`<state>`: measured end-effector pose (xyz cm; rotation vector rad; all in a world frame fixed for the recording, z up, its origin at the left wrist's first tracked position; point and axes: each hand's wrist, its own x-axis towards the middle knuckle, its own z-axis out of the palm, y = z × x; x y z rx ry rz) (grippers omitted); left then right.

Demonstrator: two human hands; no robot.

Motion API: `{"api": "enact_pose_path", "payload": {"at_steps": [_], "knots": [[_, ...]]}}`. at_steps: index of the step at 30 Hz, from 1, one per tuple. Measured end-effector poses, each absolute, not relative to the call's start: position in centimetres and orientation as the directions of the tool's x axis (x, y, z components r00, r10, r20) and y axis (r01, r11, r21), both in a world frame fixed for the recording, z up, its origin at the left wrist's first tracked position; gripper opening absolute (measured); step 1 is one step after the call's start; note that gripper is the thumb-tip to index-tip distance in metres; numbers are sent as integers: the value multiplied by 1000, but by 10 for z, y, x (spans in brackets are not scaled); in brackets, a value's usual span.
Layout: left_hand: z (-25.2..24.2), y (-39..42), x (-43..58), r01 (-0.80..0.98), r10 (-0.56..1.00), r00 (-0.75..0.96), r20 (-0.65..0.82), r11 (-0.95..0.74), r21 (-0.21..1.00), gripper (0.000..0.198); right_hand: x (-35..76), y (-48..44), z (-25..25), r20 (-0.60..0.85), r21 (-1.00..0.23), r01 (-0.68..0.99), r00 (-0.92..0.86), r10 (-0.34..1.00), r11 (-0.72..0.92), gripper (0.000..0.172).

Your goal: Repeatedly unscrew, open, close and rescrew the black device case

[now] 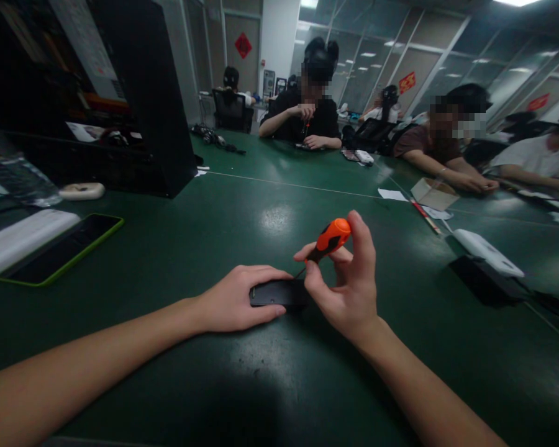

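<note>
A flat black oblong case [277, 293] lies on the green table in front of me; its exact kind I cannot make out. My left hand [240, 298] grips its left end, thumb along the near side and fingers along the far side. My right hand [349, 279] holds an orange and black screwdriver [328, 239] between thumb and fingers, tilted with its handle up to the right. The thin shaft slants down to the far edge of the case. Where the tip sits is hard to tell, and my right hand partly covers the case's right end.
On the left are a phone with a green edge [65, 248], a white bar-shaped thing [28, 239] and a black cabinet [144, 93]. To the right lie a white device [487, 251], a black box [487, 279] and a cardboard box [433, 194]. Several people sit beyond.
</note>
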<state>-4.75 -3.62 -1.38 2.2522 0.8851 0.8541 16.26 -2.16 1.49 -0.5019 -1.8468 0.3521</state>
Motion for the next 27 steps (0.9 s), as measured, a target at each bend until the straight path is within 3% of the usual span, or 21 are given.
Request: {"api": "enact_pose_path", "payload": {"at_steps": [6,12,16,20,27], "knots": [[-11,-38,-46,389,754,574,318,-594,704,47,168,-22,20,828,-435,220,-284,484,873,88],[-7,-39,-44,399,770,566,295,-569,719,45,178,-17,19,875,-284,384,-271,401,879,96],[-7,-40,-45,421,782,557,280,-556,716,48,179,-17,23,827,-382,433,-234,511,817,89],[-8,-41,-44,430,786,547,288,-559,709,48,177,-20,26,795,-456,358,-247,554,815,88],[-8,-42,-41,418,789,525,320,-566,710,43,165,-39,23,792,-586,51,-174,585,808,84]]}}
